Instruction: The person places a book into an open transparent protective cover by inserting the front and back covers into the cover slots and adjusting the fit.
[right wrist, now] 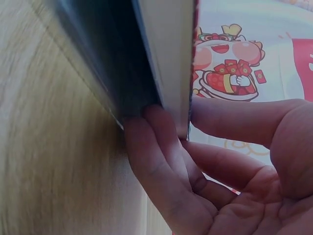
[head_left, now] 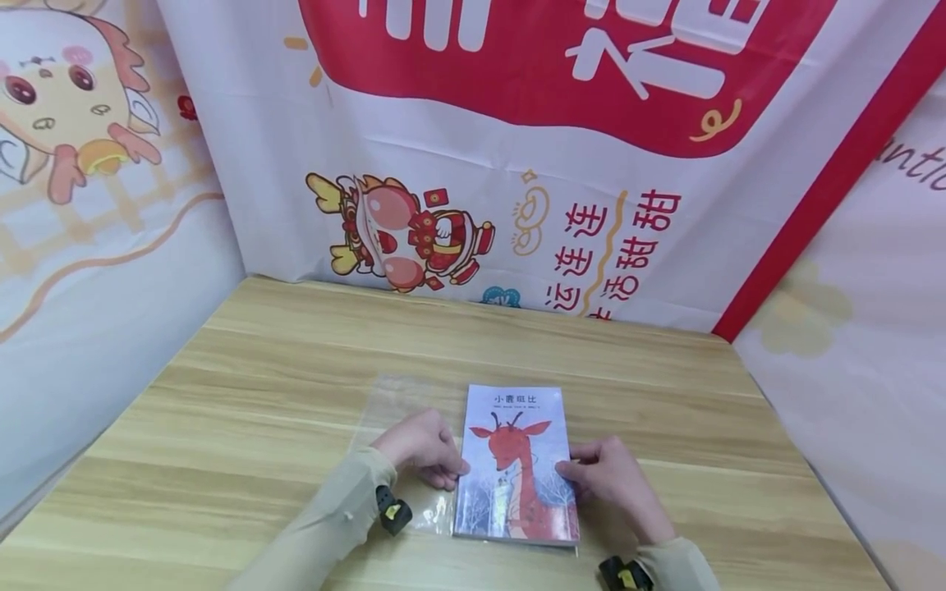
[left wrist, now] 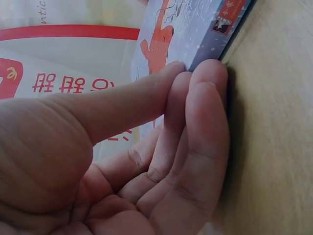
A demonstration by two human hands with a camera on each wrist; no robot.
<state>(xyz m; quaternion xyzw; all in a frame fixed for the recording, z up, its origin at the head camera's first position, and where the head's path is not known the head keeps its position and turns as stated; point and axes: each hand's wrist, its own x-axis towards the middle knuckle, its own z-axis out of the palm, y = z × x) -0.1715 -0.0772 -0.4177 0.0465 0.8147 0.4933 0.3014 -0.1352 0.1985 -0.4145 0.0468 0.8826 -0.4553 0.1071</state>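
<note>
A thin book (head_left: pixel 510 484) with a red deer on a pale blue cover is at the front middle of the wooden table. My left hand (head_left: pixel 423 450) pinches its left edge, thumb on the cover side and fingers at the spine, as the left wrist view shows the spine (left wrist: pixel 222 29) close up. On the opposite edge, my right hand (head_left: pixel 617 486) grips the book with the thumb on top and fingertips underneath. In the right wrist view the page edges (right wrist: pixel 171 58) show above a dark underside (right wrist: pixel 110 54). A clear plastic sleeve (head_left: pixel 395 402) lies flat under my left hand.
The wooden table (head_left: pixel 296 361) stretches away to a printed white and red cloth (head_left: pixel 443 139) hanging at the back. More printed cloth hangs at the left (head_left: pixel 111 271) and right (head_left: pixel 850 328) sides. Each wrist wears a black strap with a small device.
</note>
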